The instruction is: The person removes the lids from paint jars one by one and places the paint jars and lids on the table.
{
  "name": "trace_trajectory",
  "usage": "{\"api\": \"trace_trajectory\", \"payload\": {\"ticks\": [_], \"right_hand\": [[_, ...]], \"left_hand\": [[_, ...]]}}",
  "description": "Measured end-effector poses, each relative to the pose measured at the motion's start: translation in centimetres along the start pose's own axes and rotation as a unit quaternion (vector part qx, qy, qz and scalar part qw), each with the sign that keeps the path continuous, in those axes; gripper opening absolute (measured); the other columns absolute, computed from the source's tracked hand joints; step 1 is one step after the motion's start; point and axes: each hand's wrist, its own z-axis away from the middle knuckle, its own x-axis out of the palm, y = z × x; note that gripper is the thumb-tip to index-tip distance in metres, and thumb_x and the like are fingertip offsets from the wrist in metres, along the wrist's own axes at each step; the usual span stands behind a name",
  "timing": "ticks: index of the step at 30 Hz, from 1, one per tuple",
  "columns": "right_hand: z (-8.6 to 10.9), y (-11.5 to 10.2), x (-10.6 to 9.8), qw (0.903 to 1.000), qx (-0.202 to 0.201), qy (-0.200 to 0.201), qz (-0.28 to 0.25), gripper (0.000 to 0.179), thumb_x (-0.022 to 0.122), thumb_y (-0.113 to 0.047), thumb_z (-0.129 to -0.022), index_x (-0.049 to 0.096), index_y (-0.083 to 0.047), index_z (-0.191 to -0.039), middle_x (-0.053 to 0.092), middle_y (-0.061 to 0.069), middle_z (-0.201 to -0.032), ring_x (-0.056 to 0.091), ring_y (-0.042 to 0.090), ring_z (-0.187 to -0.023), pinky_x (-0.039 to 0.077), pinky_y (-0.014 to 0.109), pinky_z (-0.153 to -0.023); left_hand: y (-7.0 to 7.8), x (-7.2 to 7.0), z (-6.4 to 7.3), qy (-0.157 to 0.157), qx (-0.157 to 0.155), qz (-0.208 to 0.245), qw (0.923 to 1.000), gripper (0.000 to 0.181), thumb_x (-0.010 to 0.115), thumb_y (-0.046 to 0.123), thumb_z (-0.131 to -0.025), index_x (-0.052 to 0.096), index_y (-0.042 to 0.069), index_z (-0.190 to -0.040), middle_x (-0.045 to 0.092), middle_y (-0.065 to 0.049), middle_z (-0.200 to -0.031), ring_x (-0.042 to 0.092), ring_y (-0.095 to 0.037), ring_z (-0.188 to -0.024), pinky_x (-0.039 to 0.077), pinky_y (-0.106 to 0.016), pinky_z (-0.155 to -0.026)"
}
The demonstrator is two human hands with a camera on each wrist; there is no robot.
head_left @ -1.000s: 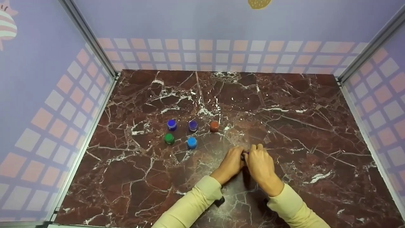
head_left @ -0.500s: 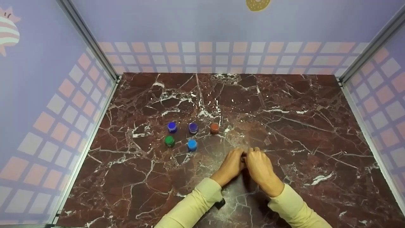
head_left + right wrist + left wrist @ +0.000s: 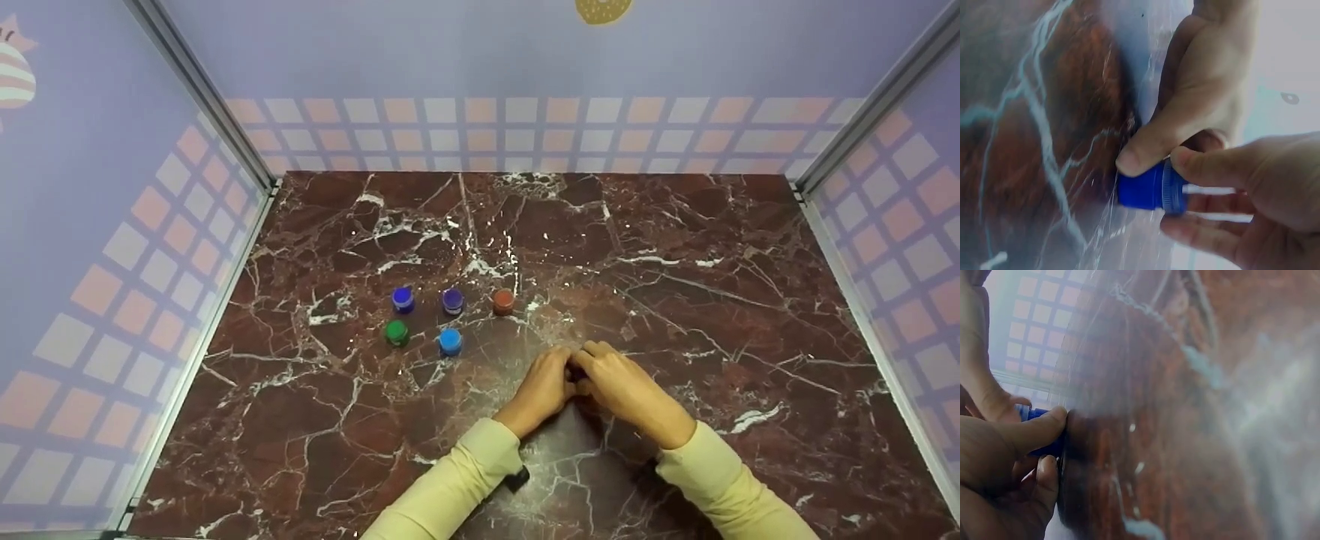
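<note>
Both hands meet over a small blue paint jar, low at the tabletop. In the right wrist view, the jar shows a smooth blue body towards the table and a ribbed lid at its other end. My left hand grips the body, its thumb lying along the side. The thumb and fingers of my right hand pinch the ribbed lid. From the head view, the hands hide the jar; the left wrist view shows part of the blue body between the left fingers.
Left of the hands stand several small jars: blue, purple, orange-brown, green and light blue. They stand on a dark red marbled tabletop, with patterned panels at the back and sides.
My right hand has turned, with its wrist and forearm swinging out to the right. The left hand stays nearly in place. The other jars stand as before; the head view shifts slightly.
</note>
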Motion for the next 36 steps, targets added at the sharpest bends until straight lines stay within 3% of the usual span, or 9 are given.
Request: {"api": "trace_trajectory", "payload": {"ticks": [7,11,16,20,29,33,36], "right_hand": [[0.3,1.5,-0.2,0.9961,-0.07,-0.01,-0.054,0.032,0.078,0.013,-0.072,0.069,-0.002,-0.099,0.066,0.008,-0.1,0.062,0.025,-0.092,0.055,0.041,-0.079],[0.3,1.8,-0.3,0.9943,-0.086,-0.013,-0.062,0.032,0.078,0.012,-0.073,0.072,-0.002,-0.101,0.069,0.007,-0.104,0.064,0.025,-0.096,0.056,0.041,-0.081],[0.1,2.3,-0.2,0.9914,-0.112,-0.002,-0.069,0.034,0.074,0.016,-0.068,0.074,-0.004,-0.096,0.069,0.005,-0.099,0.062,0.022,-0.09,0.056,0.039,-0.077],[0.2,3.0,0.1,0.9877,-0.122,0.005,-0.098,0.038,0.071,0.018,-0.067,0.076,-0.002,-0.098,0.071,0.008,-0.105,0.063,0.025,-0.097,0.056,0.041,-0.084],[1.1,3.3,0.9,0.9813,-0.075,0.018,-0.176,0.025,0.077,-0.003,-0.084,0.078,-0.006,-0.108,0.066,0.012,-0.125,0.059,0.03,-0.116,0.05,0.051,-0.099],[1.3,3.2,0.8,0.9807,-0.031,0.053,-0.185,0.024,0.079,-0.008,-0.086,0.077,-0.005,-0.11,0.064,0.019,-0.129,0.059,0.036,-0.121,0.047,0.056,-0.102],[1.1,3.2,0.7,0.9773,0.033,0.104,-0.182,0.021,0.079,-0.008,-0.088,0.076,-0.001,-0.108,0.067,0.021,-0.12,0.064,0.036,-0.111,0.051,0.055,-0.096]], "left_hand": [[0.0,0.0,-0.1,-0.006,-0.021,0.01,0.9997,0.038,0.093,0.017,-0.071,0.069,0.007,-0.099,0.068,-0.003,-0.092,0.063,-0.018,-0.087,0.052,-0.031,-0.081],[0.0,-0.2,0.0,-0.002,-0.026,0.008,0.9996,0.037,0.093,0.016,-0.071,0.07,0.007,-0.098,0.066,-0.002,-0.088,0.062,-0.017,-0.083,0.051,-0.03,-0.078],[-0.1,-0.2,0.0,0.008,-0.016,0.002,0.9998,0.038,0.093,0.016,-0.071,0.071,0.004,-0.1,0.069,-0.005,-0.09,0.065,-0.022,-0.088,0.053,-0.034,-0.081],[-0.1,-0.1,-0.2,0.013,-0.011,0.003,0.9999,0.036,0.093,0.015,-0.071,0.07,0.004,-0.096,0.067,-0.005,-0.088,0.064,-0.022,-0.085,0.053,-0.038,-0.078],[0.2,-0.2,-0.4,-0.005,-0.022,-0.006,0.9997,0.032,0.091,0.016,-0.076,0.071,0.005,-0.098,0.068,-0.006,-0.091,0.066,-0.024,-0.088,0.053,-0.033,-0.084],[0.2,-0.1,-0.4,-0.002,-0.028,0.012,0.9995,0.034,0.093,0.016,-0.073,0.07,0.005,-0.096,0.065,-0.004,-0.086,0.062,-0.019,-0.082,0.052,-0.029,-0.079],[0.3,-0.1,-0.2,-0.003,-0.034,0.03,0.999,0.035,0.095,0.013,-0.07,0.068,0.005,-0.091,0.062,-0.002,-0.082,0.058,-0.015,-0.076,0.05,-0.026,-0.074]]}}
